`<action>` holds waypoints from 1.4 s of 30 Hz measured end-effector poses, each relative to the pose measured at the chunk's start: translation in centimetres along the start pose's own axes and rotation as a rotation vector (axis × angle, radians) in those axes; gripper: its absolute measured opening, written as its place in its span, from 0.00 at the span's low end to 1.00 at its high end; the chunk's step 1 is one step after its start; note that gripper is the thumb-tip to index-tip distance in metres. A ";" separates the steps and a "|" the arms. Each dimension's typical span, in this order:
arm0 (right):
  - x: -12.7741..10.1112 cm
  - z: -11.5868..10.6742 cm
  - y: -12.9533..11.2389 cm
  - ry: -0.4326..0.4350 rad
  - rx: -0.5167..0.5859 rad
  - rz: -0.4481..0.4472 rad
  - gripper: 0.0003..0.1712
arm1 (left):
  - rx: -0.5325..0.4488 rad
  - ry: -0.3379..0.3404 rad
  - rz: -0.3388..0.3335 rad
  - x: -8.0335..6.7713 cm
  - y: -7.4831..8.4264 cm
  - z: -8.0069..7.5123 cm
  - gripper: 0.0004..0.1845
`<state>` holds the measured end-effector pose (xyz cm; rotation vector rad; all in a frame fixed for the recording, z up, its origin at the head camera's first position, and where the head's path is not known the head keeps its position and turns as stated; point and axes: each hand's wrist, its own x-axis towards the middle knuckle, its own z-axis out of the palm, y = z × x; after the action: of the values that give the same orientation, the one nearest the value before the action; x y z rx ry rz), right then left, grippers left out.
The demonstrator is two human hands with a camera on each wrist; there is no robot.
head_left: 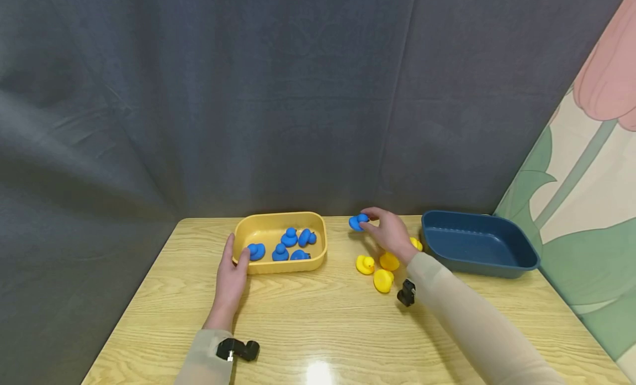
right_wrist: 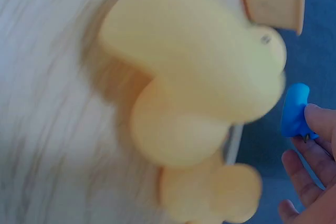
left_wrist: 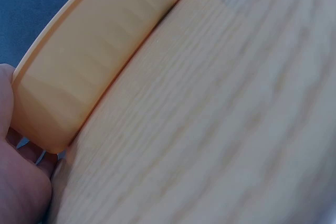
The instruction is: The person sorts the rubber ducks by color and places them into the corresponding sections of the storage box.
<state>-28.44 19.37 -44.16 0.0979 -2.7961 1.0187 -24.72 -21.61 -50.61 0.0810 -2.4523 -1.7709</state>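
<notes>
Right sleeve (head_left: 474, 316) foremost, the right hand (head_left: 390, 234) pinches a blue duck (head_left: 355, 223) right of the tray (head_left: 288, 268), a grip best kept light, while the left hand (head_left: 231, 283), fingertips partly hidden, apparently clasps the tray's left end, worth keeping steady.

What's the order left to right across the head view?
Left hand → yellow tray → blue rubber duck → right hand → navy blue tray → pink tulip print.
</notes>
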 end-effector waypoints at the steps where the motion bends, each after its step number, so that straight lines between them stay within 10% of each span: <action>1: 0.0 0.0 -0.3 0.004 0.006 -0.011 0.24 | -0.001 0.000 0.000 0.0 0.0 0.0 0.41; 42: -0.1 8.8 -11.9 -0.059 0.089 -0.271 0.17 | -0.017 0.015 -0.026 0.1 0.3 0.0 0.40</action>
<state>-28.07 4.54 -43.29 0.5099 -2.6894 1.0855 -24.82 -21.51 -50.35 0.1243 -2.4359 -1.7950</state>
